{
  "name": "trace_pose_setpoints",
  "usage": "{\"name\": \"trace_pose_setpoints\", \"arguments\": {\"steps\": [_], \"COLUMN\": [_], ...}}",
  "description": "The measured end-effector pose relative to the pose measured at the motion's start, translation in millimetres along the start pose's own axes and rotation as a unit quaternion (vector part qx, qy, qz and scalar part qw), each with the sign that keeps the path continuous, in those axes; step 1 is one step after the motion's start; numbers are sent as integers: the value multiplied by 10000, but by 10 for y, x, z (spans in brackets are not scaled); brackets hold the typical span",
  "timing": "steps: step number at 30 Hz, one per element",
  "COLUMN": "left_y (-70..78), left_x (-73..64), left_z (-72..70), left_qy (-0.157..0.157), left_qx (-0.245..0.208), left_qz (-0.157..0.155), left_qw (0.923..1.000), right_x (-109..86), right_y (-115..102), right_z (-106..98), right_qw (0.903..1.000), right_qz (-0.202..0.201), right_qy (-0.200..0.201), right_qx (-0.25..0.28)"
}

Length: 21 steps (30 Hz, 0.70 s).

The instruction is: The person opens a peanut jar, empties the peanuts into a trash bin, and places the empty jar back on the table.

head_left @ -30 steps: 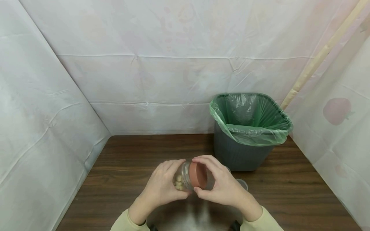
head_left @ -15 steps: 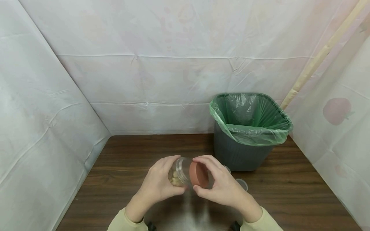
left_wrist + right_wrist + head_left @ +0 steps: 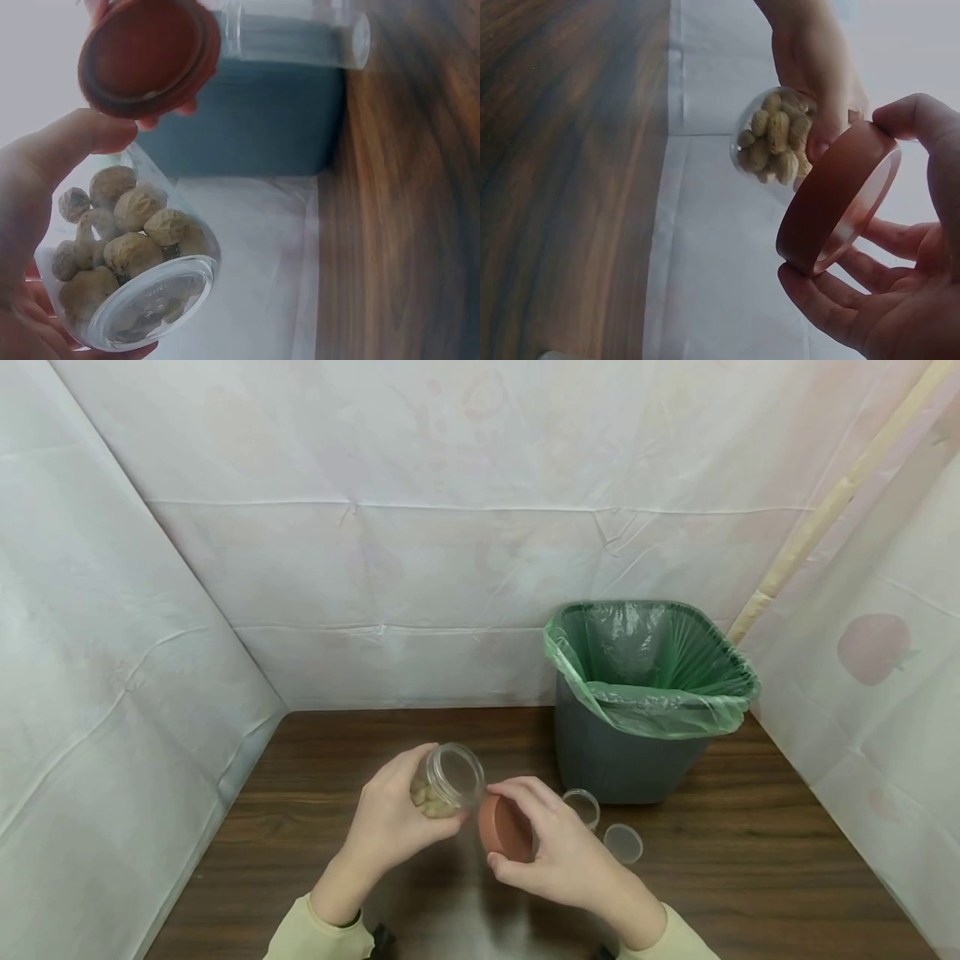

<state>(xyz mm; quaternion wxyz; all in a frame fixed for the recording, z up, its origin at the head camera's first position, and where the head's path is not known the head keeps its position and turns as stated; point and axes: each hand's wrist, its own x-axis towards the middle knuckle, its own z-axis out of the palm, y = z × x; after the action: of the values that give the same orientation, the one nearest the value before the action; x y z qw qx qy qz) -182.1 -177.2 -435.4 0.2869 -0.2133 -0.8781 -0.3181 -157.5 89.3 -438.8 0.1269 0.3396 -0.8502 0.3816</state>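
Note:
My left hand (image 3: 390,814) grips a clear jar (image 3: 455,774) partly filled with peanuts in their shells (image 3: 135,225). The jar is tilted, its open mouth facing up and to the right. My right hand (image 3: 555,843) holds a reddish-brown screw lid (image 3: 506,828) by its edge, with thumb and fingers on opposite sides. Lid and jar are apart, the lid just right of and below the jar's mouth. In the left wrist view the inner side of the lid shows. Behind the right hand stands a small clear container (image 3: 583,806), next to a round translucent disc (image 3: 623,843) lying on the table.
A grey bin (image 3: 637,768) with a green liner bag (image 3: 667,710) stands at the back right of the dark wooden table (image 3: 360,739). Pale printed sheeting (image 3: 420,568) hangs behind and on both sides.
The lid has come off the jar. The left hand has carried the jar left and up, tipping its mouth upward. The right hand has shifted slightly left and down with the lid, uncovering the clear container.

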Motion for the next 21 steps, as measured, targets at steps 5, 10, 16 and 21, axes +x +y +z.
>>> {"name": "trace_pose_setpoints", "arguments": {"steps": [5,10,16,21], "left_y": [-60,-89,-113,-135], "left_x": [19,31,32,31], "left_z": [-57,-87,-86,-75], "left_qy": [1,70,85,138], "left_qx": [-139,-189,-302,-463], "left_qz": [-353,-528,-639,-736], "left_qw": [9993,9984,9975,9961], "right_x": [-14,-27,-49,-67], "right_y": [33,90,175,228], "right_z": [88,186,297,349], "right_qw": [9990,9970,9912,9860], "right_qz": [252,248,164,136], "right_qy": [-175,-425,-830,-1078], "right_qx": [-324,-597,-1020,-1263]}}
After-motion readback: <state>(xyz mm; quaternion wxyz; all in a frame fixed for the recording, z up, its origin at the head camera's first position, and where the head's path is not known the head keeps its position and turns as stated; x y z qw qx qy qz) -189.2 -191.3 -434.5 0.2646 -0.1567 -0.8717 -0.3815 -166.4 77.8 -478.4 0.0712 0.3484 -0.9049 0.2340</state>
